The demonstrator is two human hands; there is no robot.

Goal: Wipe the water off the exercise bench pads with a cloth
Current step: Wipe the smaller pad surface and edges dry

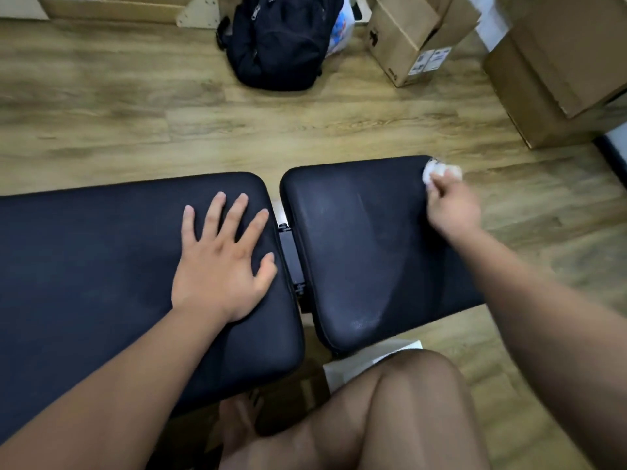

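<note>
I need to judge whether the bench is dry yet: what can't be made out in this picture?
Head view:
- cloth: blurred, mostly hidden in the right hand.
- long pad: left end cut off by the frame edge; left hand and forearm cover part.
- short pad: right forearm hides its near right side; water or glare in the sheen, cannot tell.
- box labels: too small to read.

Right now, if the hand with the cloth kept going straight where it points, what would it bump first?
Probably nothing soon. The right hand holds the cloth on the smaller pad, at its far corner; onward lies bare floor, then a cardboard box, likely lower.
</note>
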